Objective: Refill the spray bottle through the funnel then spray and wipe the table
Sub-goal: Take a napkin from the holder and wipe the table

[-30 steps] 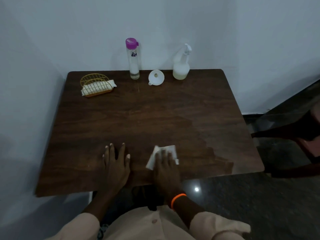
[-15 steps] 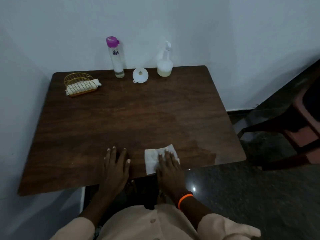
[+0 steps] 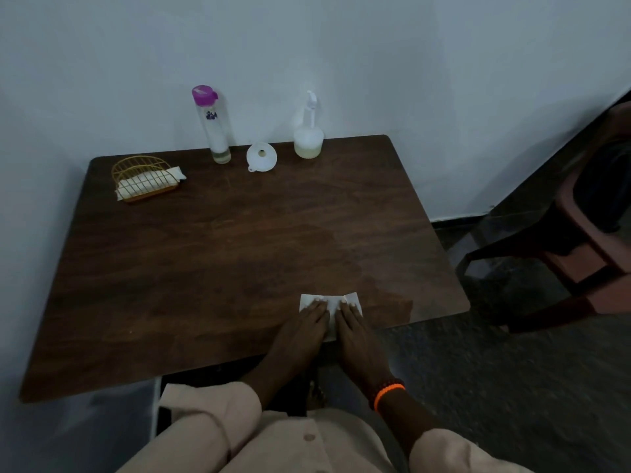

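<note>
Both hands lie flat with fingers spread, the left hand (image 3: 300,327) and right hand (image 3: 355,331) side by side, pressing a white wipe (image 3: 330,303) onto the near right part of the dark wooden tabletop (image 3: 205,268), its long axis running left to right. Along the far edge by the pale wall stand the spray bottle (image 3: 308,131), nozzle upright, the white funnel (image 3: 261,156) lying mouth up, a purple-capped refill bottle (image 3: 211,124) and a yellow wire napkin holder (image 3: 145,179). A reddish chair (image 3: 580,240) is cut off at right; most of the wipe is hidden under the hands.
</note>
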Tool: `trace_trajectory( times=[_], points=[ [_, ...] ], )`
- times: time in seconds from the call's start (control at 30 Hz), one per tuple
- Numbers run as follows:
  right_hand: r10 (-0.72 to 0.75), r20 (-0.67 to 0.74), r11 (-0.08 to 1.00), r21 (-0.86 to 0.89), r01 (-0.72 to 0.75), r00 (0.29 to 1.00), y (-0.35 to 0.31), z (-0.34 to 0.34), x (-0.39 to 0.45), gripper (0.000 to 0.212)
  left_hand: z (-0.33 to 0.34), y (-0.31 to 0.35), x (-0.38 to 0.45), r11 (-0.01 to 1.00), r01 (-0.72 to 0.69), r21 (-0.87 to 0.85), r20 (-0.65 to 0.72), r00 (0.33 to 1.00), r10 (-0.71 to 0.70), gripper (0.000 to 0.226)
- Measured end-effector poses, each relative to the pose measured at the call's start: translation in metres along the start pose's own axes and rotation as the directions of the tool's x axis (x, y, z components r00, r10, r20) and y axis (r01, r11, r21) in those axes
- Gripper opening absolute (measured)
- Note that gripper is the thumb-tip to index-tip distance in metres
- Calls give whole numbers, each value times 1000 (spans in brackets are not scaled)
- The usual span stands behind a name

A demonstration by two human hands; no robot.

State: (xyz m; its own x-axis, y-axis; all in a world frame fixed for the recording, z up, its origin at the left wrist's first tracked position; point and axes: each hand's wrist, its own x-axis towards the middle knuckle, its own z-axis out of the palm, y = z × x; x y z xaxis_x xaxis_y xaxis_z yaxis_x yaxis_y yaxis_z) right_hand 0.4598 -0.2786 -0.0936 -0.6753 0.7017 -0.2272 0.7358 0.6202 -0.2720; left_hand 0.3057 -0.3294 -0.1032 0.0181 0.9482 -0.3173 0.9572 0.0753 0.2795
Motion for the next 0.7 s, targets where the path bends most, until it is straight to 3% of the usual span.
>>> trace_trajectory(
  times=[0.23,0.4,0.53,0.7],
  points=[
    [-21,-57,1000,-12,20,998,-9,-8,-13,72,-2,-1,-28,999,-52,7,-20,998,53,66],
    [-74,-22,997,-18,74,997,-12,-5,-25,55,-7,-2,-50,996,-80,47,-69,994,83,49],
    [-123,-81,992,-11,123,989,-16,-7,-29,43,-1,-7,-60,983,-155,97,-105,981,165,34],
    [-206,-131,978,-1,208,970,-24,-12,-30,34,4,-9,-69,985,-124,121,-166,976,143,20]
  ],
)
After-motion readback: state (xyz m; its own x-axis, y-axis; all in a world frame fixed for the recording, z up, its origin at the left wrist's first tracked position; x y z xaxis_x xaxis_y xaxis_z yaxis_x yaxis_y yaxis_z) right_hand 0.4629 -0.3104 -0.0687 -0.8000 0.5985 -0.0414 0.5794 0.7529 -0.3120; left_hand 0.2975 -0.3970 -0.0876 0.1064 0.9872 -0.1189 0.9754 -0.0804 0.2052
